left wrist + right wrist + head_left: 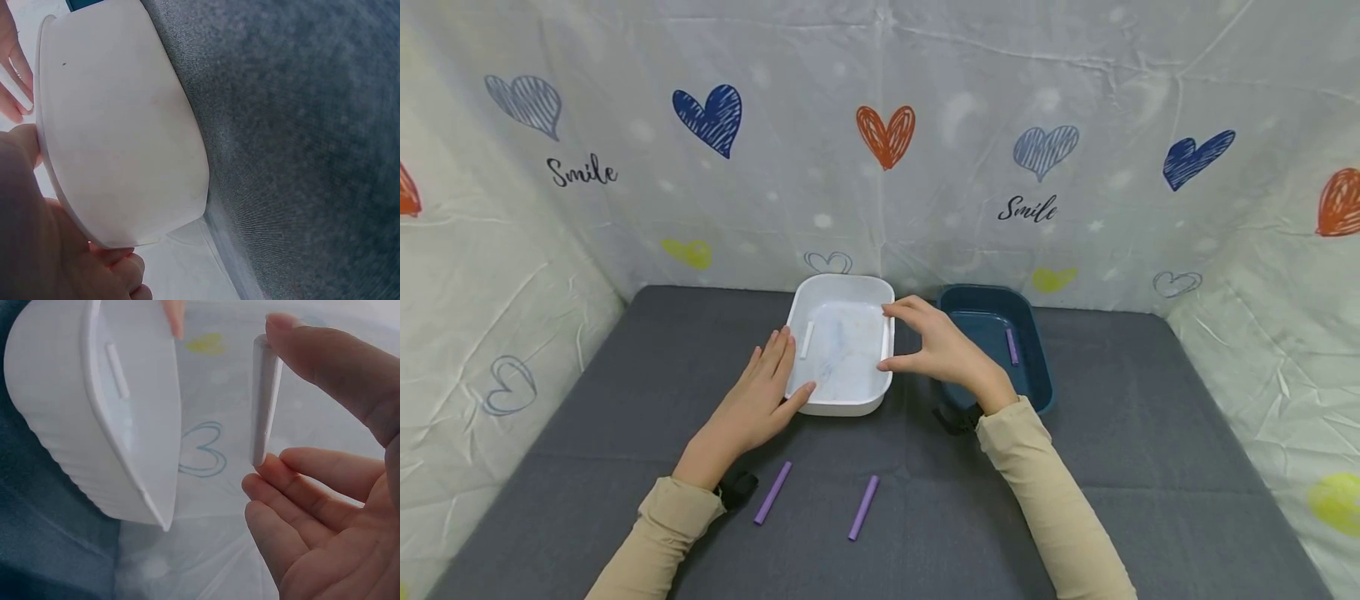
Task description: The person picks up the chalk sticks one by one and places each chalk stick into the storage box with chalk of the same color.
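My right hand (943, 350) pinches a white chalk stick (265, 403) by its two ends, thumb at one end and fingertips at the other. It holds the stick over the right side of a white tray (842, 409). Against that tray's left rim and near corner rests my left hand (751, 408), its fingers straight in the head view; the left wrist view shows the thumb at the rim. Inside the white tray, along its left side, lies another white chalk stick (807, 341). Faint bluish smears mark the tray's floor.
A dark blue tray (1043, 375) stands right of the white one, partly behind my right wrist, with a purple chalk stick (1012, 347) in it. Two more, a left purple stick (772, 493) and a right purple stick (863, 508), lie on the grey cloth (1120, 442) in front.
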{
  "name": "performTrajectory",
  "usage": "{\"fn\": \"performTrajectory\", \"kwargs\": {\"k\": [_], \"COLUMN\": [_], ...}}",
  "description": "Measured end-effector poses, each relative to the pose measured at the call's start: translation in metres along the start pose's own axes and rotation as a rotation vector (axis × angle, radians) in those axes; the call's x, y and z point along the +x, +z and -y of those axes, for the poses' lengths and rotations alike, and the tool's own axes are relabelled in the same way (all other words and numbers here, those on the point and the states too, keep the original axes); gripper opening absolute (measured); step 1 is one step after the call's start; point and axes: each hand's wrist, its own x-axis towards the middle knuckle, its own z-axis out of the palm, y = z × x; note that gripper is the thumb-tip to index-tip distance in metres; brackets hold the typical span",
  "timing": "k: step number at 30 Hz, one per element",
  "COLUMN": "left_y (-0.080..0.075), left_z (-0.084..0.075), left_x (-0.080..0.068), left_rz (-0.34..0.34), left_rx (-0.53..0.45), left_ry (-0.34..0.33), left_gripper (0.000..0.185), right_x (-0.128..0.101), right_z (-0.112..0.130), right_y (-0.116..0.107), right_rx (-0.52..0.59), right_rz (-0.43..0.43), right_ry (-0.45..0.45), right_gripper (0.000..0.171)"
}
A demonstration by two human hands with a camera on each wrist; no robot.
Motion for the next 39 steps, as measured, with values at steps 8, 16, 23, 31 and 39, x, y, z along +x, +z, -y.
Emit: {"fn": "performTrajectory", "kwargs": {"k": [8,16,23,31,39], "left_y": [0.001,0.001,0.002,-0.002,-0.001], "left_z": [-0.001,-0.001,-0.002,0.000,-0.001], "left_x": [0.000,0.000,0.001,0.000,0.001], "left_rz": [0.004,0.011,0.019,0.017,0.021], "left_rx": [0.007,0.001,-0.003,-0.001,-0.005], "left_ry": [0.000,-0.011,-0.012,-0.013,-0.013], "left_gripper": [0.083,0.083,0.084,0.084,0.083], "right_x": [0.013,0.028,0.035,0.051,0.063], "right_z": [-0.004,-0.006,-0.011,-0.015,-0.013], "right_y": [0.004,0.010,0.015,0.024,0.031], "right_rx": [-0.004,0.044,0.123,0.194,0.242], "right_rz": [0.026,0.058,0.055,0.053,0.027], "right_ry": [0.044,0.041,0.063,0.068,0.088], "right_gripper": [0.077,0.077,0.077,0.076,0.075]}}
